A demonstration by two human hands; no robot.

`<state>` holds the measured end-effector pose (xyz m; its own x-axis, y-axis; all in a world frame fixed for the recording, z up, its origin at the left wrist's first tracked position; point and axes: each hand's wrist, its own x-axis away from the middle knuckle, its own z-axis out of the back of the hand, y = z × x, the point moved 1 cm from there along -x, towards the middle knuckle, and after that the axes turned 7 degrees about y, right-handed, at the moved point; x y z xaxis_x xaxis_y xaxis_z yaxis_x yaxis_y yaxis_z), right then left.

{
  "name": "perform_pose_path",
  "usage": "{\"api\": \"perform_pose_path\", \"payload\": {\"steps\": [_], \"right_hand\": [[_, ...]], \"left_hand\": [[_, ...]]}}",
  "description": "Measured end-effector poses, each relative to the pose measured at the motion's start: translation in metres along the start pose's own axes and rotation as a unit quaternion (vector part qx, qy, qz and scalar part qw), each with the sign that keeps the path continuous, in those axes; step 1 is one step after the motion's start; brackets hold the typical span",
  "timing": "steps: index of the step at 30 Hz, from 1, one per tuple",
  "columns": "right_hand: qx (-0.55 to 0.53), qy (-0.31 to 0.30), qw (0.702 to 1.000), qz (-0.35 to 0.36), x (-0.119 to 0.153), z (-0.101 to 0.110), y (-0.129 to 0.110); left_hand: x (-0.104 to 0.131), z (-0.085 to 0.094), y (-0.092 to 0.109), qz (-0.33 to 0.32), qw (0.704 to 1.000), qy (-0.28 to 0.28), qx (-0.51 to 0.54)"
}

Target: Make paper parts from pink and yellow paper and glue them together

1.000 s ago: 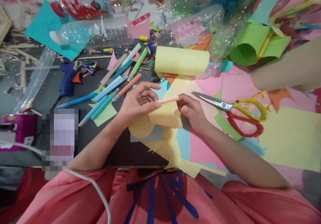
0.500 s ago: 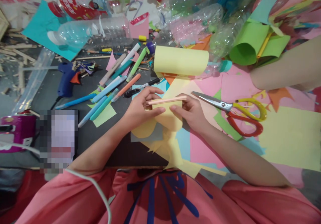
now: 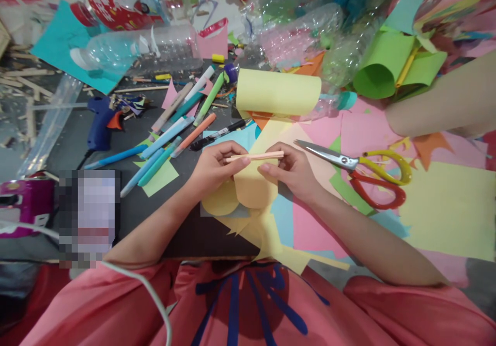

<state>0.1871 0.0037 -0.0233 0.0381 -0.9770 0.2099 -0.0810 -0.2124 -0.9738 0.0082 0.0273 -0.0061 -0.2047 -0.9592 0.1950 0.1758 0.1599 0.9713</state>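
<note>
Yellow paper (image 3: 256,188) with a rounded bottom edge is what I've got up in front of me, roughly mid-view, above a mess of cut sheets. Left hand (image 3: 217,169) is pinched on one end, thumb right up against the thin peach-coloured strip (image 3: 258,156) running along the top. Right hand (image 3: 290,169) has the other end, thumb and fingers closed on it too. Can't tell if that strip is a fold of the same sheet or a separate bit, tbh.

Lower down by my left hand there's a round yellow piece (image 3: 220,201), partly hidden behind the one I'm holding. Scissors (image 3: 351,164) lie just off to the right, tips pointing at my right hand. Black pen (image 3: 220,135) is just beyond my left hand, and a bunch of markers (image 3: 167,138) lies further left on the dark surface (image 3: 135,124), with a blue glue gun (image 3: 99,124) past those. Phone (image 3: 95,209) is near my left forearm, screen blurred out. Big pale yellow paper roll (image 3: 279,93) lies on its side beyond my hands, and someone else's arm (image 3: 442,100) comes in from the right.
</note>
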Motion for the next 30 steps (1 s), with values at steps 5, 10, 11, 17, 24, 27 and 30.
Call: {"api": "perform_pose_path", "payload": {"steps": [5, 10, 11, 17, 24, 27, 30], "right_hand": [[0.009, 0.032, 0.998, 0.050, -0.0022, 0.0027, -0.0020], [0.049, 0.058, 0.994, 0.072, -0.0015, 0.0026, -0.0019], [0.053, 0.061, 0.994, 0.078, -0.0013, 0.0026, -0.0017], [0.058, 0.054, 0.992, 0.102, -0.0018, 0.0028, 0.0013], [0.058, 0.025, 0.994, 0.089, -0.0023, 0.0055, 0.0059], [0.032, -0.003, 0.997, 0.076, -0.0021, 0.0052, 0.0055], [0.022, -0.017, 0.997, 0.072, -0.0019, 0.0042, 0.0043]], "left_hand": [[0.0008, -0.0011, -0.0016, -0.048, 0.998, 0.003, -0.044], [0.0018, -0.0038, -0.0054, -0.038, 0.998, 0.019, -0.050], [0.0020, -0.0044, -0.0056, -0.033, 0.998, 0.021, -0.040], [0.0023, -0.0055, -0.0040, -0.018, 1.000, 0.023, -0.009], [0.0012, -0.0052, -0.0025, 0.001, 1.000, 0.019, 0.004], [0.0011, -0.0049, -0.0020, -0.008, 1.000, 0.009, -0.005], [0.0010, -0.0046, -0.0021, -0.016, 1.000, 0.001, -0.010]]}}
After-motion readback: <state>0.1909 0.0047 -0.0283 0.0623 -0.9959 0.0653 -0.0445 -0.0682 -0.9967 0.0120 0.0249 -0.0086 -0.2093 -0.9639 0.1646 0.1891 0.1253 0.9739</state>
